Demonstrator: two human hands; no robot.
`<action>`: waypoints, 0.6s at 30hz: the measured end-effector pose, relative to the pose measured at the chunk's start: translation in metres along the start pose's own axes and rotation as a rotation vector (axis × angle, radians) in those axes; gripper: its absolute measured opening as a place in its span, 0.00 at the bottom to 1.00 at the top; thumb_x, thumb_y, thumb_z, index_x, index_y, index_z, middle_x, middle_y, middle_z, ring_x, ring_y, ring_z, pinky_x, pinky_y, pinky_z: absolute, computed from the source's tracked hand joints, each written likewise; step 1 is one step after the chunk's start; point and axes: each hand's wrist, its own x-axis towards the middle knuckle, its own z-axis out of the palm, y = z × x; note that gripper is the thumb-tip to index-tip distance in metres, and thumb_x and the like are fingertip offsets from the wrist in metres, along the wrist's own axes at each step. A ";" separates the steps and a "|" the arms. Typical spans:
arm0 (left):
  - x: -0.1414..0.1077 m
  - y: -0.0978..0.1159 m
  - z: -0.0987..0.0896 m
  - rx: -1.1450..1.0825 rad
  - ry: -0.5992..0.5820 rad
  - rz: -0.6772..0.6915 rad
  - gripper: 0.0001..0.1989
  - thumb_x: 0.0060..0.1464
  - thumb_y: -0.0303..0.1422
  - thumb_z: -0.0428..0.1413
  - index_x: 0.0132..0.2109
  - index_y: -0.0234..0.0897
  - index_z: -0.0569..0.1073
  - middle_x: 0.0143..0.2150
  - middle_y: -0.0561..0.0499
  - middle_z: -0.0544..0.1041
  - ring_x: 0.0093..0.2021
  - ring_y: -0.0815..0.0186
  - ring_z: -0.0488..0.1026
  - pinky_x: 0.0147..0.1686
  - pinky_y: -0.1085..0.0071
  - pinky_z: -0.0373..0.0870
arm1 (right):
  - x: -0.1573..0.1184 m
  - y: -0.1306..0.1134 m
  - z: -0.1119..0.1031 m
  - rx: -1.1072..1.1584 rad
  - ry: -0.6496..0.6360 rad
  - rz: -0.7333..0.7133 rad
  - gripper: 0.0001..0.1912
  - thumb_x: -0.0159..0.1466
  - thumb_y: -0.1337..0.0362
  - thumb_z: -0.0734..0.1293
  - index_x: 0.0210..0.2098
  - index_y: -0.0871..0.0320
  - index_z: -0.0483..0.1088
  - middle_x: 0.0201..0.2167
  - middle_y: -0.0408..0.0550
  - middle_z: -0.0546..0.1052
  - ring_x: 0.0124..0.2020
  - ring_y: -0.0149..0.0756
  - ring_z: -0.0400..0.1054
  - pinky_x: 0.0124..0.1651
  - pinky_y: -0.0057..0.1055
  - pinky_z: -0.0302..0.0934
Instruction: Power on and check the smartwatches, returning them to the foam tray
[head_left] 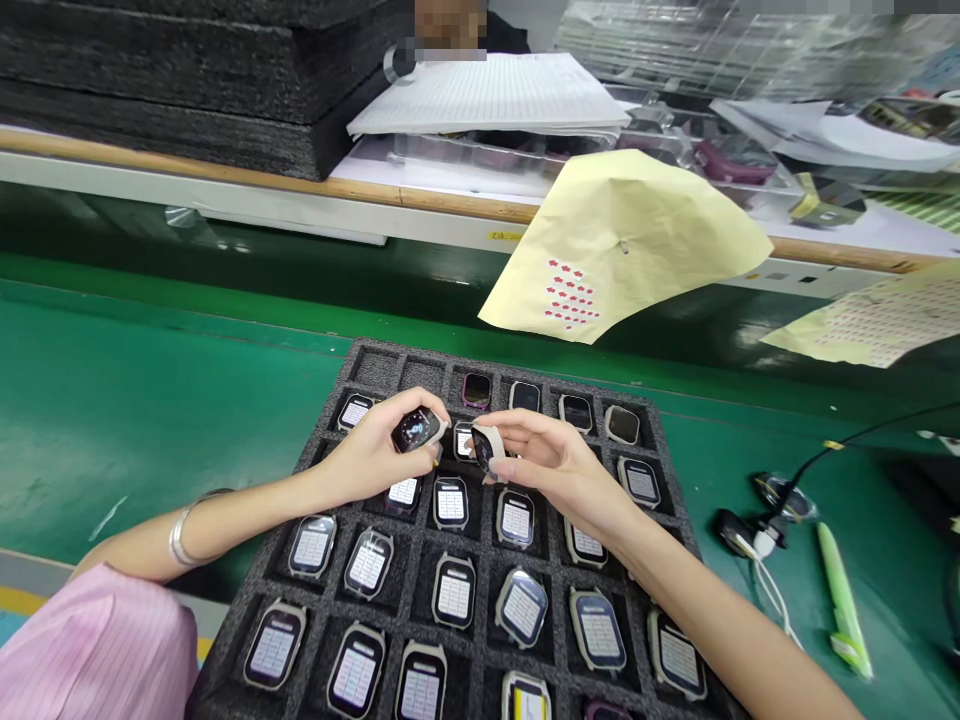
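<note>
My left hand (375,445) grips a watch (416,430) whose dark round dial is lit, over the upper left part of a black foam tray (480,545). Close beside it, my right hand (551,455) holds another watch with a pale case (489,448), tilted on edge between thumb and fingers. The two watches are apart. Beneath my hands, the tray's square compartments hold many watches, most with white lit screens (454,592). In the back row, a purple-cased watch (476,390) and others have dark screens. Two compartments at the back left hold no watch.
Black foam blocks (150,90) and papers (495,95) lie on the shelf behind. A yellow sheet (630,230) hangs from its edge over the green table (150,400). A green cutter (841,595) and cables (769,575) lie at the right.
</note>
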 end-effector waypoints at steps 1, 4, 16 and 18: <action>0.000 0.000 0.000 -0.007 0.012 0.011 0.12 0.49 0.22 0.53 0.42 0.37 0.68 0.39 0.52 0.71 0.38 0.66 0.68 0.38 0.71 0.63 | 0.000 0.000 0.000 -0.003 -0.001 0.002 0.17 0.57 0.68 0.74 0.47 0.57 0.74 0.41 0.50 0.77 0.44 0.39 0.70 0.41 0.33 0.70; 0.000 0.000 -0.001 0.000 0.024 0.029 0.12 0.49 0.22 0.53 0.42 0.37 0.68 0.38 0.52 0.70 0.39 0.66 0.68 0.38 0.71 0.63 | 0.001 0.000 -0.002 -0.017 0.005 0.008 0.17 0.58 0.67 0.74 0.47 0.57 0.74 0.41 0.50 0.77 0.44 0.39 0.70 0.41 0.34 0.70; -0.003 0.008 -0.002 0.024 0.007 0.020 0.11 0.50 0.21 0.53 0.41 0.37 0.70 0.38 0.52 0.71 0.40 0.65 0.69 0.40 0.69 0.64 | -0.004 -0.006 0.001 -0.004 0.033 -0.004 0.17 0.57 0.67 0.74 0.46 0.56 0.74 0.41 0.50 0.77 0.43 0.39 0.70 0.40 0.33 0.70; -0.002 0.006 -0.001 -0.046 0.024 -0.032 0.12 0.51 0.23 0.55 0.44 0.37 0.69 0.38 0.52 0.72 0.36 0.67 0.69 0.37 0.71 0.65 | -0.004 -0.006 0.001 0.001 0.026 0.006 0.17 0.57 0.67 0.74 0.46 0.56 0.74 0.42 0.50 0.77 0.44 0.40 0.71 0.40 0.34 0.71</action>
